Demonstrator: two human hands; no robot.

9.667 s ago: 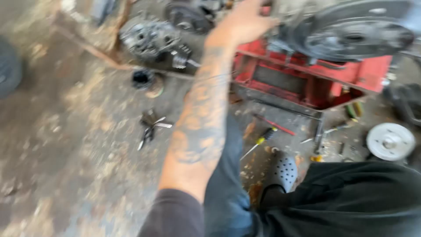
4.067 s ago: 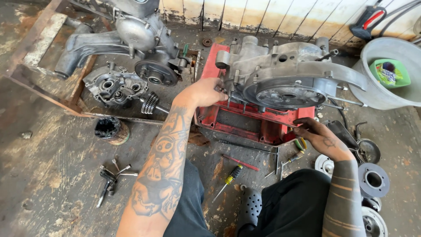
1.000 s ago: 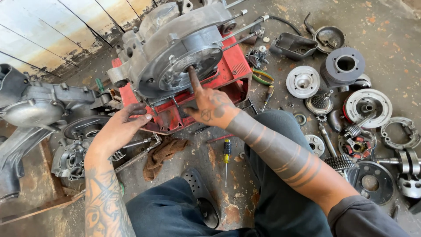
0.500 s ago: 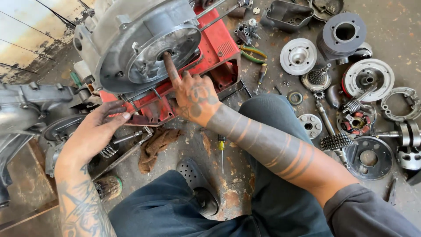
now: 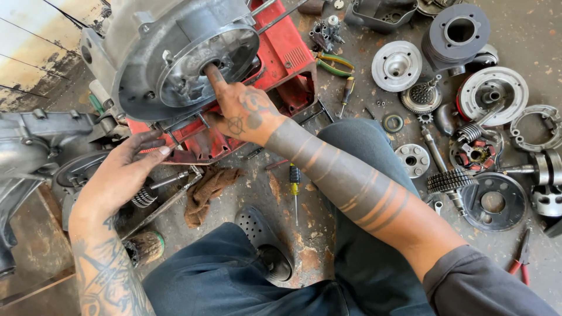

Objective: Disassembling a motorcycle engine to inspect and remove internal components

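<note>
A grey metal engine casing (image 5: 170, 44) rests on a red metal stand (image 5: 287, 55) on the floor. My right hand (image 5: 243, 111) reaches up to the casing's round opening, its index finger stretched into the centre hole, holding nothing I can see. My left hand (image 5: 126, 175) rests with spread fingers on the red stand's lower left edge, just under the casing. A brown rag (image 5: 208, 190) lies below the stand, between my hands.
Many engine parts lie at the right: a finned cylinder (image 5: 456, 35), round plates (image 5: 397, 64), gears (image 5: 448, 181). A yellow-handled screwdriver (image 5: 294, 190) lies by my leg, red pliers (image 5: 518, 260) at the far right. Another grey casing (image 5: 35, 140) stands at the left.
The view has shifted closer and leftward. My right index finger has slid further up into the casing's centre hole. My left hand stays on the stand's edge.
</note>
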